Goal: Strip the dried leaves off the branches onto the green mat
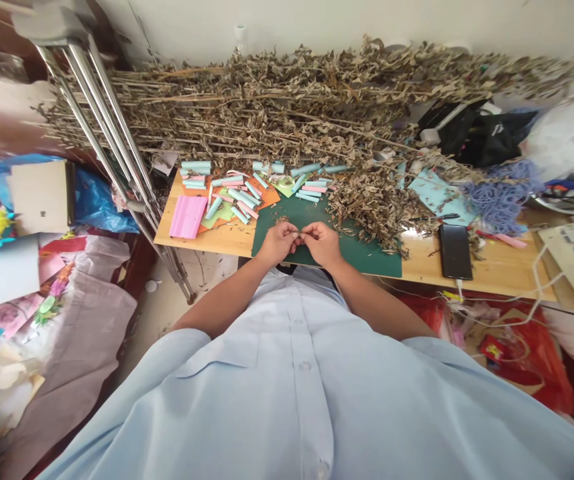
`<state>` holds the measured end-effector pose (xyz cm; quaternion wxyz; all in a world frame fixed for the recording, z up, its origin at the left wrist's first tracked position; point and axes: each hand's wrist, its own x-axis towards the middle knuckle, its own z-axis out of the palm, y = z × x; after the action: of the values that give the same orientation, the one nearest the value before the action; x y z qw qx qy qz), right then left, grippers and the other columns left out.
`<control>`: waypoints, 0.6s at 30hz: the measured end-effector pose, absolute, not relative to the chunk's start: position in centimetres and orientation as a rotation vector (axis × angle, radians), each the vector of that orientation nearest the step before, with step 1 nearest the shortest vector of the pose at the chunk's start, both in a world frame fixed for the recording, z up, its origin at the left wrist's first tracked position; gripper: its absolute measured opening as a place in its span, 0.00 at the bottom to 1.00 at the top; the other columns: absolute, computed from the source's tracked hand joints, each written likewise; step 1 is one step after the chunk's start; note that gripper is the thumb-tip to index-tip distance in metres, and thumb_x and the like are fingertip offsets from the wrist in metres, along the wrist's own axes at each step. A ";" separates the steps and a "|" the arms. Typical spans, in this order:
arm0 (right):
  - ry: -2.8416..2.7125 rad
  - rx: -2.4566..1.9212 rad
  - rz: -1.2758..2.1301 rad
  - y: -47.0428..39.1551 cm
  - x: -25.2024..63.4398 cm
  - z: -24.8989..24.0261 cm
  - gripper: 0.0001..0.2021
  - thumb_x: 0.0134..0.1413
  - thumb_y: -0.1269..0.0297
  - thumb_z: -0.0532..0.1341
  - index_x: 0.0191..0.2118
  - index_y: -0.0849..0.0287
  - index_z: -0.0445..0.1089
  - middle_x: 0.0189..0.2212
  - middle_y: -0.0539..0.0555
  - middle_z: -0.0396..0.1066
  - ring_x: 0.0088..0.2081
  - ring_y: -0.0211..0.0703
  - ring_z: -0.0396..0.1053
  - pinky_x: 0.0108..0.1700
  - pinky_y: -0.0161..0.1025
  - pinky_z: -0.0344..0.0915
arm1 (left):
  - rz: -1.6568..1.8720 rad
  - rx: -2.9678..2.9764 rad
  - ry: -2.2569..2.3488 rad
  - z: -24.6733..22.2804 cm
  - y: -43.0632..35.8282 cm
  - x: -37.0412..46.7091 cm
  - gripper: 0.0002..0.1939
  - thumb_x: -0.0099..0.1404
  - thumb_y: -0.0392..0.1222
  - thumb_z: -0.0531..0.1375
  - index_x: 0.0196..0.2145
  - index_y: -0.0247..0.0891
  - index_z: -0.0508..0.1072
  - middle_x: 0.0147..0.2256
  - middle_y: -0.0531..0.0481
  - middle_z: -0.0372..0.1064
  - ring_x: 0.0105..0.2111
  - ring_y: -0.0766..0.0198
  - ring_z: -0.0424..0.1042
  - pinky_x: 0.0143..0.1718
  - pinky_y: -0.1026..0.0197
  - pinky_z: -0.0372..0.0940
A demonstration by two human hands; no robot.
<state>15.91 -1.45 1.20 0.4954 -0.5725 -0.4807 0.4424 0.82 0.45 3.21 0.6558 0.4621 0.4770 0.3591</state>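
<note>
Over the near edge of a green cutting mat, my left hand and my right hand meet fingertip to fingertip. Both are closed in a pinch; whatever sits between the fingers is too small to make out. Just right of them lies a heap of crumbled dried leaves. Beyond the hands, several rolled paper tubes in light blue and pink rest on orange paper and green paper sheets. A stack of pink paper lies farther left on the wooden table.
Long bundles of dried leafy stalks span the back of the table. A metal crutch leans at its left end. On the right are a phone with a cable, blue-purple cord and a light blue sheet.
</note>
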 end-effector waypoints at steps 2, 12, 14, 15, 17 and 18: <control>-1.039 -1.387 1.121 -0.9 16.0 1.0 0.12 0.46 0.56 0.68 0.32 0.55 0.69 0.24 0.48 0.74 0.27 0.43 0.75 0.36 0.44 0.75 | 0.812 1.042 1.081 3.3 0.4 0.8 0.02 0.62 0.33 0.59 0.34 0.35 0.68 0.22 0.55 0.69 0.16 0.73 0.65 0.18 0.69 0.55; -0.983 -1.355 1.156 -0.7 16.1 1.5 0.15 0.45 0.53 0.70 0.33 0.55 0.70 0.26 0.49 0.75 0.28 0.43 0.75 0.37 0.45 0.76 | 0.788 0.992 1.034 3.6 0.2 0.5 0.04 0.64 0.38 0.59 0.37 0.36 0.67 0.26 0.53 0.71 0.17 0.73 0.66 0.17 0.70 0.52; -1.036 -1.354 1.149 -0.8 16.1 1.5 0.13 0.47 0.53 0.69 0.33 0.55 0.71 0.26 0.49 0.75 0.29 0.44 0.75 0.37 0.45 0.76 | 0.805 0.984 1.019 3.5 0.2 0.4 0.05 0.65 0.39 0.60 0.37 0.36 0.67 0.26 0.53 0.71 0.17 0.73 0.66 0.17 0.70 0.51; -1.077 -1.355 1.135 -1.0 16.1 1.5 0.12 0.48 0.53 0.68 0.33 0.55 0.72 0.26 0.50 0.75 0.29 0.43 0.75 0.38 0.45 0.75 | 0.812 0.982 1.014 3.5 0.2 0.4 0.05 0.65 0.39 0.60 0.37 0.36 0.67 0.26 0.53 0.71 0.17 0.72 0.67 0.17 0.70 0.51; -1.168 -1.354 1.101 -1.2 16.2 1.6 0.10 0.50 0.54 0.67 0.34 0.55 0.75 0.27 0.50 0.76 0.30 0.43 0.74 0.39 0.44 0.74 | 0.819 0.976 1.004 3.5 0.2 0.3 0.06 0.65 0.40 0.60 0.37 0.36 0.67 0.26 0.53 0.71 0.17 0.72 0.67 0.17 0.69 0.52; -1.209 -1.350 1.086 -1.3 16.3 1.7 0.10 0.51 0.55 0.66 0.35 0.55 0.76 0.28 0.50 0.77 0.31 0.43 0.74 0.40 0.44 0.74 | 0.819 0.973 0.998 3.5 0.2 0.3 0.06 0.65 0.40 0.61 0.37 0.36 0.67 0.26 0.53 0.71 0.17 0.72 0.67 0.17 0.69 0.52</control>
<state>16.29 -1.34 1.72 0.4921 -0.5563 -0.4980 0.4476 0.33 0.25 3.48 0.6908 0.4352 0.4464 0.3663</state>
